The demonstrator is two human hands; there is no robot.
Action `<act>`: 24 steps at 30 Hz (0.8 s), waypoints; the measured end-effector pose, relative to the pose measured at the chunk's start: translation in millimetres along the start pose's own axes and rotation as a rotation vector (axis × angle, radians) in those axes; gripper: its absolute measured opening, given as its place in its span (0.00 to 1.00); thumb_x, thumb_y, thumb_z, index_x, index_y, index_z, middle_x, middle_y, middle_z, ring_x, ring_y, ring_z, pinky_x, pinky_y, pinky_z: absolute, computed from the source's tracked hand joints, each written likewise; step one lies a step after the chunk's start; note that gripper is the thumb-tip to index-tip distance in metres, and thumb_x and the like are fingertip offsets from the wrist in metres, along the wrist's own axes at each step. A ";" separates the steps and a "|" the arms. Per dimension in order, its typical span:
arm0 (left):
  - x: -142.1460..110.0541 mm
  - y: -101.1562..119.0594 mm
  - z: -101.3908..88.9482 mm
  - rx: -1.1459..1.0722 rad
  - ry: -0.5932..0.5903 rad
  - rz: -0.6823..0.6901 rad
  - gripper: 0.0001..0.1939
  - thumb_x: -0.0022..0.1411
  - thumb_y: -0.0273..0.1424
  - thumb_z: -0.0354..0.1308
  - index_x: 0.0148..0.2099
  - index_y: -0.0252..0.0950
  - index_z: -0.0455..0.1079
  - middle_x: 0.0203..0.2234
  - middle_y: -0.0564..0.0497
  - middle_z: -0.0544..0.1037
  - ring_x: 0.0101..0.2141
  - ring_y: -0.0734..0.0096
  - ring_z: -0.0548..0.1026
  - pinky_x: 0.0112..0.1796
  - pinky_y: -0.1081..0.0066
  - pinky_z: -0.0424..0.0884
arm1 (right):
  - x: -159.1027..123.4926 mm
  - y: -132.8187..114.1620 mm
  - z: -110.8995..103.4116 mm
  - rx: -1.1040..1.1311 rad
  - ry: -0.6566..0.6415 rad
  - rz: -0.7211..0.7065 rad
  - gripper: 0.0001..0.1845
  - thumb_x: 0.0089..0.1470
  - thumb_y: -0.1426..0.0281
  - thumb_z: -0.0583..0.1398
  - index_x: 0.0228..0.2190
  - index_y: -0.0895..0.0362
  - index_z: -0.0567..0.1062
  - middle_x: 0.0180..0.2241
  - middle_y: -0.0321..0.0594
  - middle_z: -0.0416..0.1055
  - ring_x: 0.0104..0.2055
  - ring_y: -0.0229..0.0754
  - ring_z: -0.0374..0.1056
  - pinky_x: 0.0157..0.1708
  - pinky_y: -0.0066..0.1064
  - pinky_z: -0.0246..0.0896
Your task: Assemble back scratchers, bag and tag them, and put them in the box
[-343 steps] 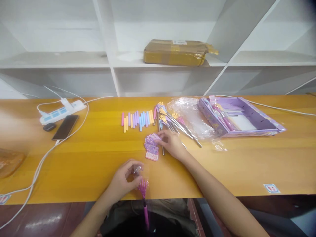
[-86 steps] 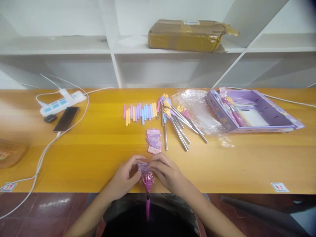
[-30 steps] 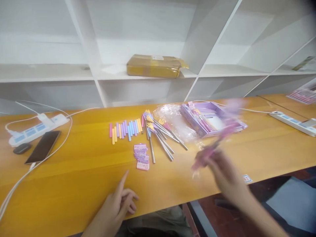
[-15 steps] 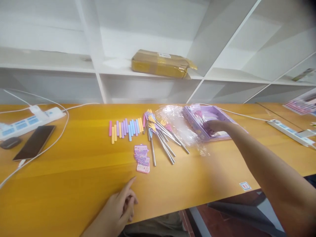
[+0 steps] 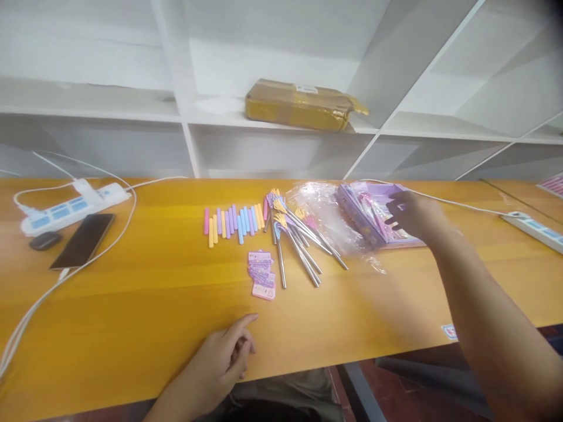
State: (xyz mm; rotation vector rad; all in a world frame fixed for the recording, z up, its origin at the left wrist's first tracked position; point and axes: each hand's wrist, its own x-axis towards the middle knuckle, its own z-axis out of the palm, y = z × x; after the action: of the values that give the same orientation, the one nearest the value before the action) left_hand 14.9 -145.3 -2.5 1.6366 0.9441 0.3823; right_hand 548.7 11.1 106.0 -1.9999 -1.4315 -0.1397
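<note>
My right hand (image 5: 411, 215) hangs over the open purple box (image 5: 358, 218) with its fingers apart and nothing visible in them. Inside the box, left of that hand, lies a pink item in clear wrapping (image 5: 373, 212). My left hand (image 5: 231, 354) rests near the table's front edge, index finger stretched out and the others loosely bent, holding nothing. Ahead of it sit small purple and pink cards (image 5: 263, 275), overlapping. Several metal back scratchers (image 5: 299, 249) with coloured hand-shaped heads lie in a heap. Beside them is a row of pink, yellow, purple and blue sticks (image 5: 233, 221).
Crumpled clear plastic bags (image 5: 323, 214) lie between the scratchers and the box. A phone (image 5: 83, 241), a power strip (image 5: 77, 208) and loose white cables are at left. Another power strip (image 5: 539, 230) lies at right. A taped parcel (image 5: 299, 105) sits on the white shelf.
My right hand has lifted and moved right within the box area, its fingers now spread. The pink wrapped item now lies clear of it. My left hand keeps its pose; the view has shifted slightly.
</note>
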 end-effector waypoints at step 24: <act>4.7 2.9 -1.7 0.004 0.025 0.008 0.24 0.80 0.51 0.46 0.58 0.41 0.75 0.39 0.47 0.81 0.29 0.73 0.79 0.33 0.75 0.78 | -21.7 -24.5 68.7 -0.082 0.073 -0.137 0.19 0.67 0.63 0.54 0.44 0.52 0.84 0.52 0.54 0.78 0.56 0.62 0.70 0.59 0.55 0.63</act>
State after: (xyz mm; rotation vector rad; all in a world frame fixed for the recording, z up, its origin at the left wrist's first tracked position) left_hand 17.8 -140.8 -0.5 1.6427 0.9578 0.4076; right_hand 499.3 37.0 54.3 -1.9401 -1.5383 -0.3328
